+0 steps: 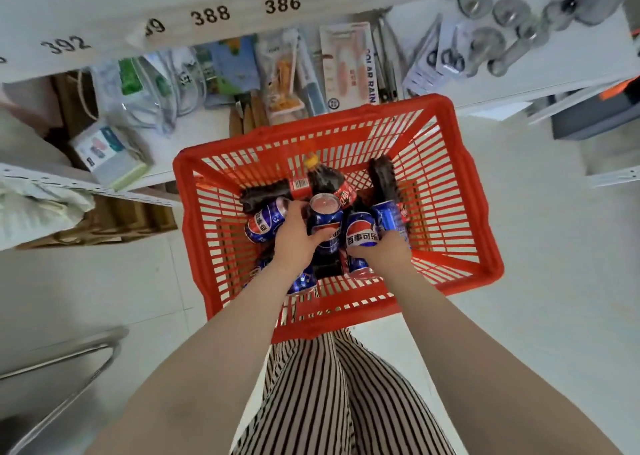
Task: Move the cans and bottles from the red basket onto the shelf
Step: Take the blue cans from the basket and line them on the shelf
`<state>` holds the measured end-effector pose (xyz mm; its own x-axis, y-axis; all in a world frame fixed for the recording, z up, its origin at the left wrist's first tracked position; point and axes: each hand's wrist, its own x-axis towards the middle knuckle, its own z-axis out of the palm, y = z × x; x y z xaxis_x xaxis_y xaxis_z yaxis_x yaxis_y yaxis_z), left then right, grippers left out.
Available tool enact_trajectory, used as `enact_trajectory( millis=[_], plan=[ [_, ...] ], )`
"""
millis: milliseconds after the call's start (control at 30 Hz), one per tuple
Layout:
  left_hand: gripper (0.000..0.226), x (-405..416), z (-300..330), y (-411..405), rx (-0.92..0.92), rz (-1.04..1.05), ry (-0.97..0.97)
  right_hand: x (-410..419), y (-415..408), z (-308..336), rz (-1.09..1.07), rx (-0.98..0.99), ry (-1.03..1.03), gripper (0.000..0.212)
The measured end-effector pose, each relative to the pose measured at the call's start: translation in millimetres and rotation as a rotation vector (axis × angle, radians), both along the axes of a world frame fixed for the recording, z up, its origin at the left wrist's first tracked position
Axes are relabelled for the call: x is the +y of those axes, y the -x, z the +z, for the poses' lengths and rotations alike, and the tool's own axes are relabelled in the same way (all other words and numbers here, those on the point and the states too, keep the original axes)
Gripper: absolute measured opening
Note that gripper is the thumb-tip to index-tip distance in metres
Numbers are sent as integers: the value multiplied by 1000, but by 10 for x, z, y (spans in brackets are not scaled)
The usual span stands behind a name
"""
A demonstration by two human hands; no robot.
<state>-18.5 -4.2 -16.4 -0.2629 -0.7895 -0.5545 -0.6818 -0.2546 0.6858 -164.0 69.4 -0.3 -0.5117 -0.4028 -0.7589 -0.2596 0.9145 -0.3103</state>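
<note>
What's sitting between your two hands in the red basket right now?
In the head view, two upright blue cans: the left hand grips one, the right hand the other.

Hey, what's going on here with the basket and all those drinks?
A person is reaching both hands into a red basket on the floor by a shelf. The left hand grips an upright blue can; the right hand grips another blue can beside it. More cans and dark bottles lie in the basket. Neither can has been lifted out yet.
</note>
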Motion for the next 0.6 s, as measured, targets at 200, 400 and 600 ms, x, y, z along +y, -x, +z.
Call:
enact_trajectory(
  millis=[200, 400, 600],
  plan=[
    [57, -127, 1109, 133, 225, 87, -131, 230, 340, 1187, -396, -337, 278, 46],
    [45, 114, 2138, 731, 386, 19, -278, 1012, 775, 2243, -614, -319, 495, 63],
    [46, 1019, 2818, 1685, 446, -222, -372, 2332, 1297, 2915, -816, -230, 671, 59]
  ],
)
